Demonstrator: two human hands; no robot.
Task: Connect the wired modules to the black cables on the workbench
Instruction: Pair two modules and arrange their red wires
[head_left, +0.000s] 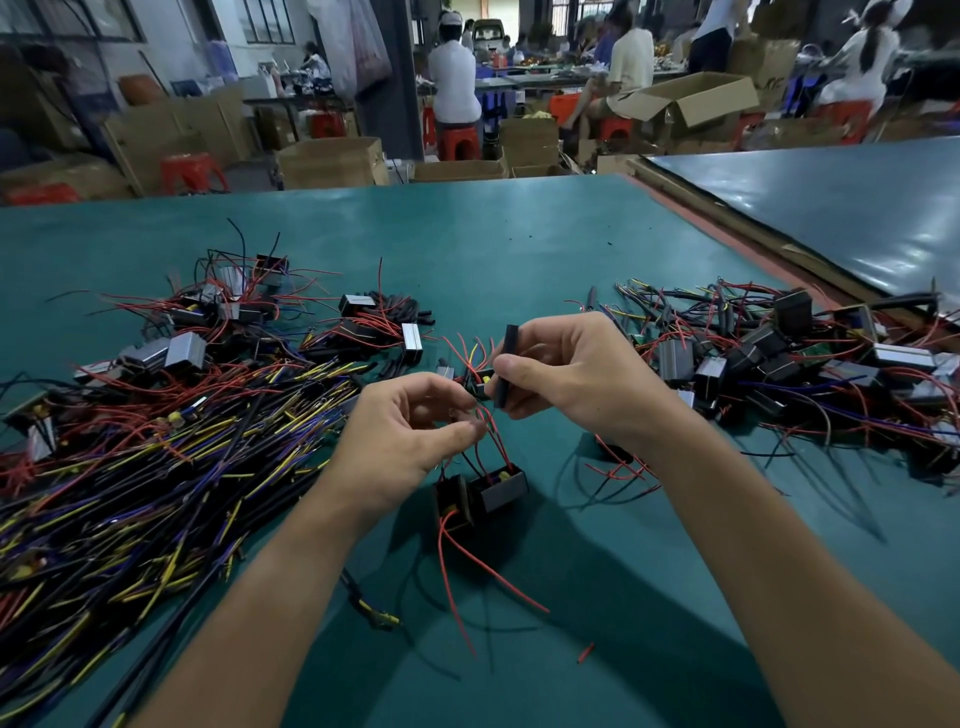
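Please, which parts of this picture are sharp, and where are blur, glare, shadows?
Head view: left hand pinching red wires, right hand holding black sleeve, both sharp; people behind blurred; glare on the grey table at right; arm shadows fall on the green workbench.

Moderately bright and even, without hard hotspots at centre. Lit mainly from ahead and above, with daylight through grimy windows (265, 21) at upper left and paler openings at top centre. Soft, doubled shadows beneath both forearms on the matte teal-green surface (519, 249), falling toward the viewer. White glare patches on the glossy blue-grey neighbouring tabletop (841, 218); faint sheen along the teal far edge. Sharp at centre: left hand (410, 431), right hand (576, 374), with thin red wires (496, 431) and short black tube (506, 364) pinched there. Soft and smeared among seated workers (454, 78) and brown cardboard boxes (685, 98) behind. Strong wide-angle bowing toward the edges; slight blur in the tangled wire heap (831, 364) at far right.
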